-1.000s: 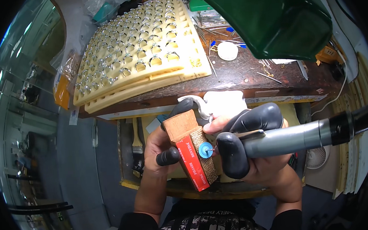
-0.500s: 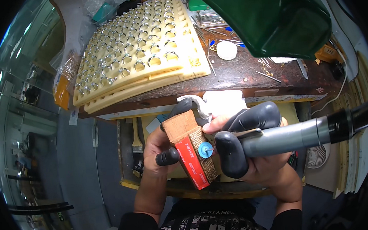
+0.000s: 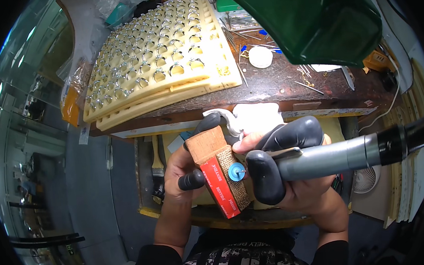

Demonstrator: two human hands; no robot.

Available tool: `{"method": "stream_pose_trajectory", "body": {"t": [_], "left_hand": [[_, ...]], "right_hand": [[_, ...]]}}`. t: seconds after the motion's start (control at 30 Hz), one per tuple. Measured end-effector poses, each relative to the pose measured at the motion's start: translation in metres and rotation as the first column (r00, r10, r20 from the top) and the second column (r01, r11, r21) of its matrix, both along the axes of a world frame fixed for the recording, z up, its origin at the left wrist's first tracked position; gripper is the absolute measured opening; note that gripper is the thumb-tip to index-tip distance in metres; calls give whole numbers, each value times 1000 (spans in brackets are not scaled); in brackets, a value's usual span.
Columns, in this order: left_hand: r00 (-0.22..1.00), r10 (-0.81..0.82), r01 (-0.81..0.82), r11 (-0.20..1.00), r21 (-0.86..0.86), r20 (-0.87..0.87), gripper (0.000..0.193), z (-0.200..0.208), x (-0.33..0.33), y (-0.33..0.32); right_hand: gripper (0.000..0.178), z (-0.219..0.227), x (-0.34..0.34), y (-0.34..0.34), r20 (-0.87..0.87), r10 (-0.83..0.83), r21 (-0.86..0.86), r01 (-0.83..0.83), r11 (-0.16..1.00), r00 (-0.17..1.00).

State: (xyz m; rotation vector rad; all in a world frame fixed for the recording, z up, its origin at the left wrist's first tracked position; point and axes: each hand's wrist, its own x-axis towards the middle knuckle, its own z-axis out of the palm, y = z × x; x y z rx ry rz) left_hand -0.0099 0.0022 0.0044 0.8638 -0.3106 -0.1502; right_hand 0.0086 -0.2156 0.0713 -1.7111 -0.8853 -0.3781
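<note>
Your left hand (image 3: pixel 179 169) grips red-labelled block (image 3: pixel 220 190); right hand (image 3: pixel 301 195) closed round rotary handpiece (image 3: pixel 332 161), blue wheel (image 3: pixel 236 172) at block's face. Desk edge (image 3: pixel 186 113) close ahead.

By the dark wooden desk's front edge (image 3: pixel 316 98), the left grip (image 3: pixel 180 167) is holding a red-and-brown rectangular block (image 3: pixel 219 185), the right grip (image 3: pixel 296 193) a silver cylindrical handpiece (image 3: pixel 330 162).
</note>
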Motion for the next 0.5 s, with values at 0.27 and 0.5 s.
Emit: {"method": "stream_pose_trajectory", "body": {"t": [0.27, 0.5], "left_hand": [[1000, 1, -1, 1000, 3, 0, 82, 1, 0, -2], [999, -37, 37, 999, -7, 20, 86, -1, 1, 1]], "right_hand": [[16, 6, -1, 1, 45, -11, -10, 11, 1000, 999], [16, 2, 2, 3, 89, -5, 31, 2, 1000, 996]]}}
